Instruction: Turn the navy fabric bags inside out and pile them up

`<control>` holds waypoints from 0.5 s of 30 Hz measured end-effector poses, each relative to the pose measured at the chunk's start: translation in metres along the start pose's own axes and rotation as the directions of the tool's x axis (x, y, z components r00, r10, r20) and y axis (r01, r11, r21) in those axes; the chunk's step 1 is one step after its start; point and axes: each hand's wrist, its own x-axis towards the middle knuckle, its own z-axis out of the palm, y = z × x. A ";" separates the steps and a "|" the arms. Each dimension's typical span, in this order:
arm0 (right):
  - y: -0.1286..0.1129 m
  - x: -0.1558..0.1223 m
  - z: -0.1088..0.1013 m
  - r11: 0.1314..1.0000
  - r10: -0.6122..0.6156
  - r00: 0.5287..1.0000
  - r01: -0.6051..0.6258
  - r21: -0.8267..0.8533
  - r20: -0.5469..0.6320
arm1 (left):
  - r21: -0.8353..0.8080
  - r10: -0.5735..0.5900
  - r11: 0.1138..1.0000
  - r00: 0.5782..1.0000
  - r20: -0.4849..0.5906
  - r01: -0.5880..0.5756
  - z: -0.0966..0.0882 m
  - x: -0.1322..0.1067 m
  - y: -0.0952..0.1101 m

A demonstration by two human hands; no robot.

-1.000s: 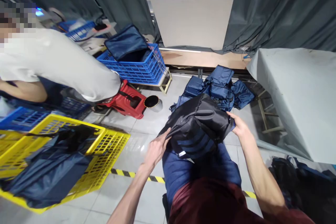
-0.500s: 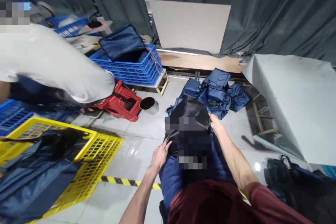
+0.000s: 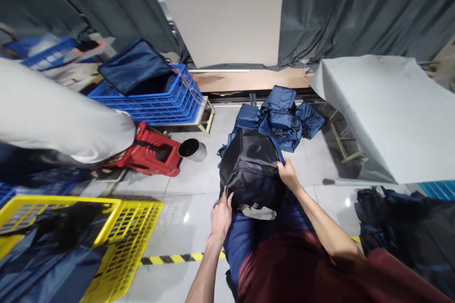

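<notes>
A black and navy backpack [image 3: 254, 161] rests across my lap, a pale grey piece [image 3: 261, 212] showing at its near end. My left hand [image 3: 221, 218] pinches the bag's near left edge between thumb and fingers. On the opposite side, my right hand [image 3: 288, 175] is closed on the bag's right edge, where a blue strip [image 3: 277, 150] runs along it. Just beyond the backpack, several folded navy bags [image 3: 282, 116] are heaped on the floor.
To the left are a yellow crate [image 3: 142, 218] of navy bags, a red plastic stool [image 3: 159, 151], a dark-mouthed bin [image 3: 194, 150] and stacked blue crates [image 3: 167, 104]. A co-worker's white sleeve [image 3: 64, 113] reaches in there. At right stand a grey-covered table [image 3: 387, 109] and dark bags [image 3: 401, 232].
My view has swung, so the surroundings have shifted in the frame. The backpack's near end sits fuller and rounder between my hands, and the blue strip now shows by my right hand.
</notes>
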 end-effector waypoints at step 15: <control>-0.081 0.018 -0.030 0.770 -0.073 0.981 -0.059 0.635 0.181 | -0.151 -0.086 0.986 0.989 -0.122 0.067 -0.069 -0.012 -0.026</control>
